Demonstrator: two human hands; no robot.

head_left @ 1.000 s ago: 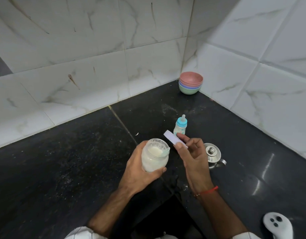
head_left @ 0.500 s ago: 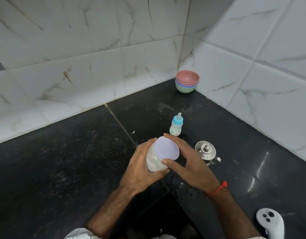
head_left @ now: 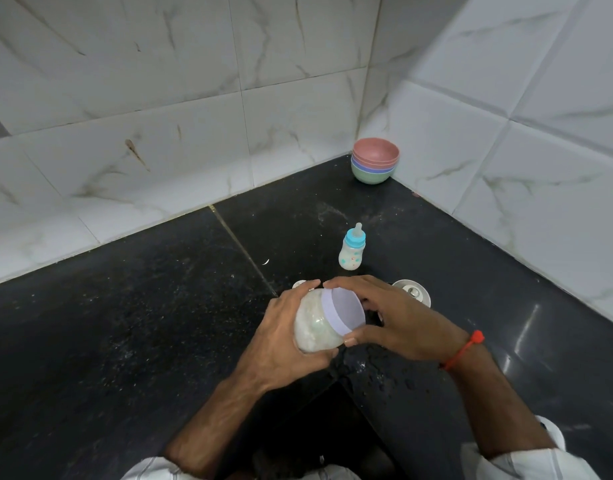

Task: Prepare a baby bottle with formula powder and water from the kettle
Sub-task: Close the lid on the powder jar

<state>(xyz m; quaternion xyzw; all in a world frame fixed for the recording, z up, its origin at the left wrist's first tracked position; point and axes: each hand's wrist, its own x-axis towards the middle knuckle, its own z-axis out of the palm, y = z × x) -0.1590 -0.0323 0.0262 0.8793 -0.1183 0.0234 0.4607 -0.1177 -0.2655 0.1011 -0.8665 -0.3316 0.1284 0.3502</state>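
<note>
Holding: left hand (head_left: pixel 284 336) grasps formula jar (head_left: pixel 313 329), lower centre; right hand (head_left: pixel 398 322) grips its lavender lid (head_left: pixel 343 311)
Bottle: baby bottle (head_left: pixel 352 249) upright, centre
Surface: black speckled counter (head_left: pixel 125 341), droplets
Room: white marble-tile walls (head_left: pixel 159 98), stacked bowls (head_left: pixel 375 160) in corner

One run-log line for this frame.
left hand: holds formula jar | right hand: on lid | baby bottle: upright on counter, capped | kettle: untouched
</note>
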